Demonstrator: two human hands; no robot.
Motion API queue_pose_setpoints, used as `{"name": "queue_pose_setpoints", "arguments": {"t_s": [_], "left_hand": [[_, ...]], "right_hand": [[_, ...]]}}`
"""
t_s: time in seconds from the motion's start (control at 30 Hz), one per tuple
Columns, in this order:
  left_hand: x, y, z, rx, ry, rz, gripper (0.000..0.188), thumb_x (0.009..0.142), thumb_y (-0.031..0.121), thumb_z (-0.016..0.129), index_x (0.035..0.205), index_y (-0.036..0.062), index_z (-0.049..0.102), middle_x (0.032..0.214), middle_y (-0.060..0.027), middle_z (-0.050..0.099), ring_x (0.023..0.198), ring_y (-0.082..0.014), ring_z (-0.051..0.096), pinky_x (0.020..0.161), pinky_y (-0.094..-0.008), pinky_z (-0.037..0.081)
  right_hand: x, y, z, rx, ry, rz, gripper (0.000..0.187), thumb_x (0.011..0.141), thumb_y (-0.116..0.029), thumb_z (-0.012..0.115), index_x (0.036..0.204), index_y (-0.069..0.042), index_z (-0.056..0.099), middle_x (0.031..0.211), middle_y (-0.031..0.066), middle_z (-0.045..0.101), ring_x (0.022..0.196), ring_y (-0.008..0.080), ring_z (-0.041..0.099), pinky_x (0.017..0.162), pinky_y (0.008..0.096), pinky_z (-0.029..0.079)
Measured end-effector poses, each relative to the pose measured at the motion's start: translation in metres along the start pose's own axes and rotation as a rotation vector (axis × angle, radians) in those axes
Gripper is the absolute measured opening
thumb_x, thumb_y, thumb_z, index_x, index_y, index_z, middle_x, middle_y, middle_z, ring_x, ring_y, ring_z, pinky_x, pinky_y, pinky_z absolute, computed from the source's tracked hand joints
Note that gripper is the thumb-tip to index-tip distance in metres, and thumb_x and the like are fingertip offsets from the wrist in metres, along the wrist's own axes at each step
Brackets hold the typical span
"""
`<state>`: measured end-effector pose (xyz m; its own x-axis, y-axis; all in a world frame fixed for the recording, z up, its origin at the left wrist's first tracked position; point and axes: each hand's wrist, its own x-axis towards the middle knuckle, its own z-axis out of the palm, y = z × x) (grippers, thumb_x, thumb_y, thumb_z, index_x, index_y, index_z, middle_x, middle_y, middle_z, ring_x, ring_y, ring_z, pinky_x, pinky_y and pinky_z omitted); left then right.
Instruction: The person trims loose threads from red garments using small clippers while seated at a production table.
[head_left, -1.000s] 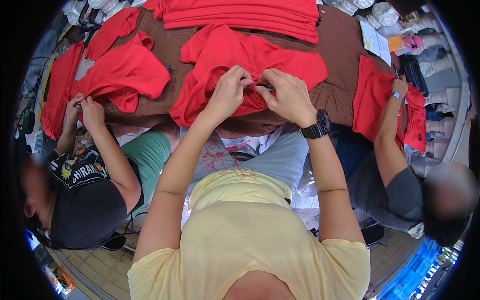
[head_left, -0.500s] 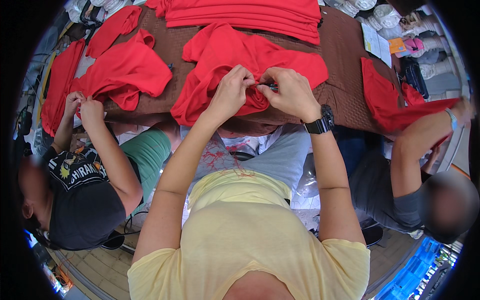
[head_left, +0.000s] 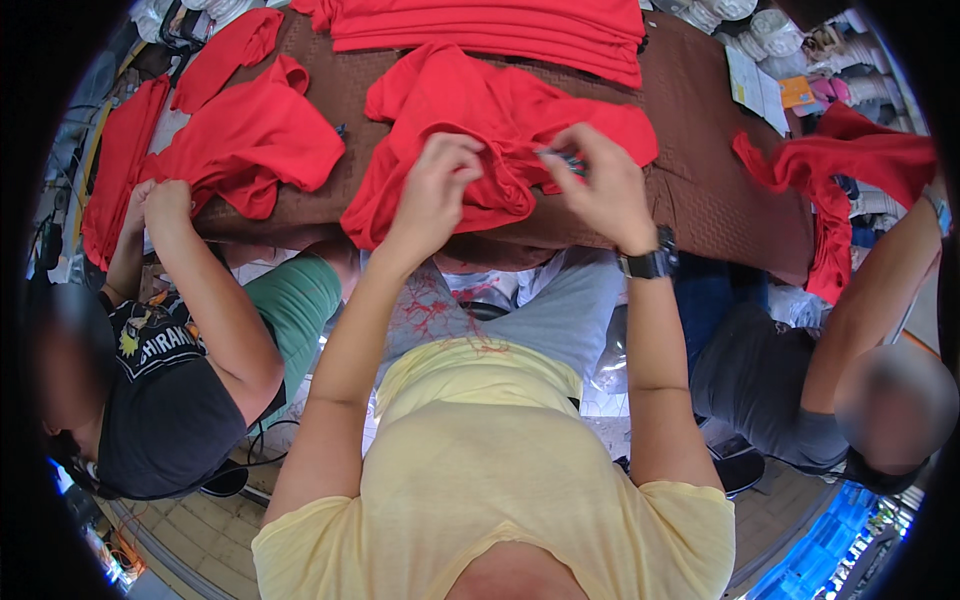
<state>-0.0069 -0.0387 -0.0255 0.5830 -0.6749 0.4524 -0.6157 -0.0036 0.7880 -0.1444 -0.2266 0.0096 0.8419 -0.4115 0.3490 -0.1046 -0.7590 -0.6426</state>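
A red cloth garment (head_left: pixel 440 95) lies crumpled on the brown-covered table in front of me, its near edge bunched up. My left hand (head_left: pixel 432 195) hovers over the left part of this garment, fingers half curled and smeared by motion; whether anything is between them is unclear. To the right, my right hand (head_left: pixel 608 185) is closed around small dark thread snips (head_left: pixel 572 162), whose metal tip points left over the cloth. The two hands are apart, with bunched red fabric visible between them.
A stack of folded red garments (head_left: pixel 490 40) lies at the far side of the brown table cover (head_left: pixel 690 150). Co-workers sit left and right, each handling red cloth (head_left: pixel 245 140). Papers (head_left: pixel 755 90) lie at the far right. Red thread scraps (head_left: pixel 435 310) cling to my lap.
My hands have drawn apart from the fabric where they met, left hand leftward, right hand rightward with the snips. The right co-worker has lifted and swung their red cloth.
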Motion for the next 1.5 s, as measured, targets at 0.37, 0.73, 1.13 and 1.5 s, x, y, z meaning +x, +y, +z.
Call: {"name": "queue_pose_setpoints", "arguments": {"t_s": [0.37,0.73,1.13,1.5], "left_hand": [[0.006,-0.017,-0.043,0.468,0.168,-0.047,0.036,0.071,-0.009,0.062,0.104,0.0012,0.054,0.107,-0.0172,0.053,0.106,-0.0370,0.053,0.093,-0.0455,0.043],[0.043,0.006,-0.110,-0.401,0.034,-0.478,0.049,0.092,-0.001,0.056,0.139,0.0032,0.044,0.126,-0.0113,0.059,0.109,-0.0182,0.062,0.095,-0.0307,0.049],[0.011,0.002,-0.082,-0.788,-0.029,-0.401,0.079,0.085,0.005,0.067,0.154,-0.0003,0.029,0.159,-0.0162,0.028,0.146,-0.0216,0.031,0.118,-0.0352,0.027],[0.028,0.012,-0.070,-1.219,-0.097,-0.403,0.061,0.100,0.017,0.048,0.155,0.0026,0.027,0.155,-0.0165,0.036,0.141,-0.0228,0.040,0.115,-0.0362,0.034]], "right_hand": [[-0.003,0.005,0.067,0.192,0.246,0.011,0.016,0.078,-0.010,0.073,0.090,-0.002,0.065,0.083,0.0126,0.066,0.075,0.0288,0.067,0.066,0.0392,0.051],[0.094,0.030,-0.049,0.420,0.578,0.171,0.011,0.086,-0.012,0.065,0.089,-0.001,0.068,0.063,0.0035,0.063,0.052,0.0094,0.059,0.051,0.0272,0.044],[0.034,0.065,0.007,0.111,0.379,0.251,0.034,0.076,-0.015,0.083,0.102,-0.001,0.067,0.087,0.0087,0.068,0.081,0.0194,0.065,0.074,0.0339,0.051],[0.021,-0.031,0.050,0.695,0.033,0.100,0.043,0.082,-0.030,0.084,0.109,0.001,0.069,0.090,0.0040,0.072,0.072,0.0071,0.058,0.064,0.0237,0.046]]}}
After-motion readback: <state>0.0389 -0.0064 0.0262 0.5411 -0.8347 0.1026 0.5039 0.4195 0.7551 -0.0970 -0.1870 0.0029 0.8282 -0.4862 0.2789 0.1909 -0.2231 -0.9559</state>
